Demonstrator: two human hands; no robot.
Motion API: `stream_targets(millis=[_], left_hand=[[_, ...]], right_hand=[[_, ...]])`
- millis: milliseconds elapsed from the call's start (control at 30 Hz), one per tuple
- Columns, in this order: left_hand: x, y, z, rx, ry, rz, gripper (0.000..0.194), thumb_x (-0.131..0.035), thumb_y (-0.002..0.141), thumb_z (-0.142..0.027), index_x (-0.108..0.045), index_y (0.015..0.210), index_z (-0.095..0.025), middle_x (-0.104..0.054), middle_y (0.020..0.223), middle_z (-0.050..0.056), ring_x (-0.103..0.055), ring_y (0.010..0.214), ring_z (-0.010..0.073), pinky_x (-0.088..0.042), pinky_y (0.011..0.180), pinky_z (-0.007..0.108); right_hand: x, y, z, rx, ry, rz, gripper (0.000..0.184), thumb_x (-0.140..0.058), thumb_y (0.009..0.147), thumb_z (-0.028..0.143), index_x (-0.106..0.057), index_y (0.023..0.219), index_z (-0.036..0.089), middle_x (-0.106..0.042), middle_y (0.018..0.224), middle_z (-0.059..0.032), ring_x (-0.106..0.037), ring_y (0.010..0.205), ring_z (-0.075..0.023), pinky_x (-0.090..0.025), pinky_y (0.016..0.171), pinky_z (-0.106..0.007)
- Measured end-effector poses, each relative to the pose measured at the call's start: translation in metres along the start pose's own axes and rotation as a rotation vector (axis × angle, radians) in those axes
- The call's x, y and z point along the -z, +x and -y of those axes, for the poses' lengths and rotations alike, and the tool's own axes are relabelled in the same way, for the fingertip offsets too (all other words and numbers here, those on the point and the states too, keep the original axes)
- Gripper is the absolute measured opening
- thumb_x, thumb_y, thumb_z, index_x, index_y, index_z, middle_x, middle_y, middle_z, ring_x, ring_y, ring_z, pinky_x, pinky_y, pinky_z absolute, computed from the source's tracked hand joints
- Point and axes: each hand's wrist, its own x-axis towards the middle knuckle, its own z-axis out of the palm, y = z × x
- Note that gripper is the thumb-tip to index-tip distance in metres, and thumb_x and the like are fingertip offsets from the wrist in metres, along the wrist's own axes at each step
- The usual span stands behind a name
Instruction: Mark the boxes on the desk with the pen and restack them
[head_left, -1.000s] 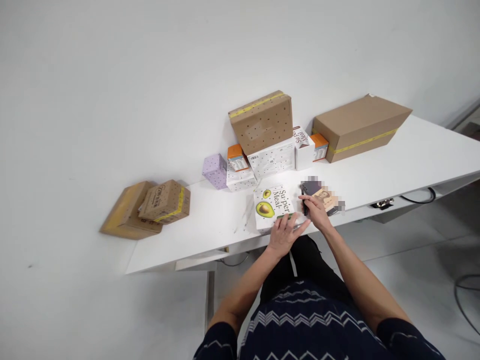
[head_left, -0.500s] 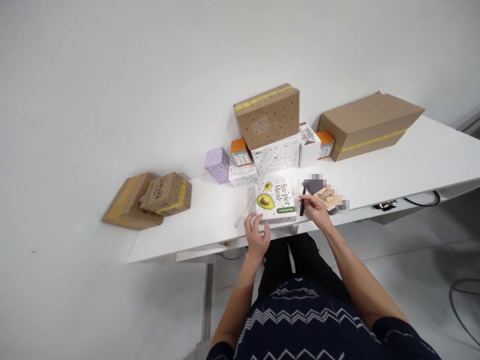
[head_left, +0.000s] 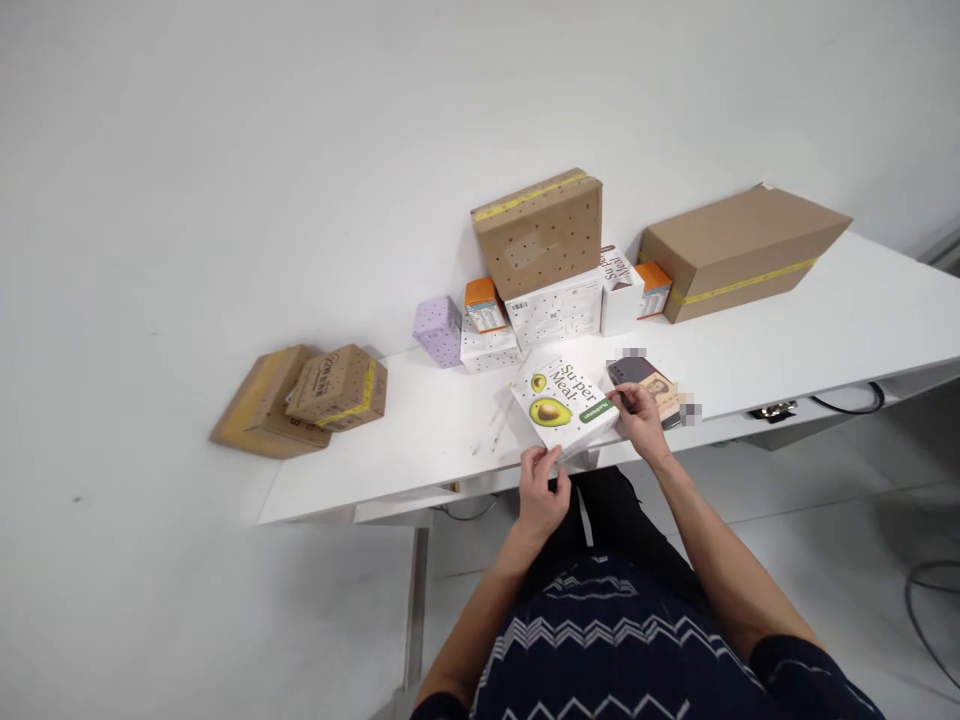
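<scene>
While my left hand (head_left: 543, 497) touches the avocado box (head_left: 566, 403) on the near side of the surface (head_left: 427, 435), my right hand (head_left: 643, 420) bends by its right end; I cannot tell whether either grips.

Soft, greyish light washes the wall (head_left: 240, 180) — the floor (head_left: 817, 560) dims at far right. Lettering on the avocado box (head_left: 576, 393) stays legible, while wide-angle distortion stretches the long carton (head_left: 750, 240) and pixel blocks mask parts of the printed item (head_left: 663, 388).
</scene>
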Motion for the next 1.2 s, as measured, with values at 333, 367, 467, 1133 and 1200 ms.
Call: stream_targets(millis=[333, 367, 467, 1133, 1200], left_hand=[[0.012, 0.079, 0.078, 0.512, -0.339, 0.020, 0.065, -0.062, 0.067, -0.013, -0.048, 0.130, -0.022, -0.054, 0.129, 0.012, -0.051, 0.121, 0.0246, -0.042, 0.100, 0.042], [0.011, 0.086, 0.087, 0.532, -0.407, 0.098, 0.067, -0.065, 0.067, -0.015, -0.047, 0.131, -0.022, -0.053, 0.132, 0.012, -0.049, 0.124, 0.0251, -0.040, 0.102, 0.043], [0.009, 0.089, 0.099, 0.514, -0.527, 0.243, 0.059, -0.068, 0.070, -0.025, -0.051, 0.126, -0.020, -0.057, 0.129, 0.012, -0.050, 0.124, 0.0243, -0.038, 0.104, 0.043], [0.049, 0.086, 0.016, 0.557, -0.110, -0.101, 0.053, -0.061, 0.079, -0.053, -0.059, 0.122, -0.022, -0.059, 0.091, 0.004, -0.055, 0.071, 0.0117, -0.048, 0.066, 0.026], [0.041, 0.094, 0.023, 0.551, -0.116, -0.102, 0.052, -0.056, 0.082, -0.055, -0.061, 0.121, -0.020, -0.060, 0.096, 0.007, -0.056, 0.074, 0.0133, -0.048, 0.067, 0.027]], right_hand=[[0.010, -0.042, 0.022, 0.139, -0.302, -0.031, 0.029, -0.052, 0.088, 0.039, -0.052, 0.111, 0.021, -0.061, 0.116, -0.0136, -0.062, 0.099, -0.0230, -0.053, 0.075, -0.037], [0.008, -0.047, 0.019, 0.120, -0.321, -0.004, 0.031, -0.051, 0.088, 0.039, -0.050, 0.114, 0.021, -0.059, 0.122, -0.0150, -0.062, 0.100, -0.0239, -0.054, 0.070, -0.035], [0.002, -0.051, 0.010, 0.093, -0.338, -0.013, 0.034, -0.051, 0.087, 0.038, -0.047, 0.115, 0.020, -0.056, 0.128, -0.0171, -0.062, 0.102, -0.0249, -0.055, 0.066, -0.036], [-0.037, 0.002, 0.023, -0.222, -0.188, -0.176, 0.036, -0.051, 0.082, 0.051, -0.051, 0.102, 0.022, -0.066, 0.099, -0.0080, -0.058, 0.079, -0.0198, -0.043, 0.072, -0.034], [-0.037, 0.000, 0.024, -0.166, -0.132, -0.201, 0.034, -0.052, 0.082, 0.050, -0.051, 0.100, 0.021, -0.066, 0.099, -0.0081, -0.059, 0.082, -0.0197, -0.044, 0.073, -0.033]])
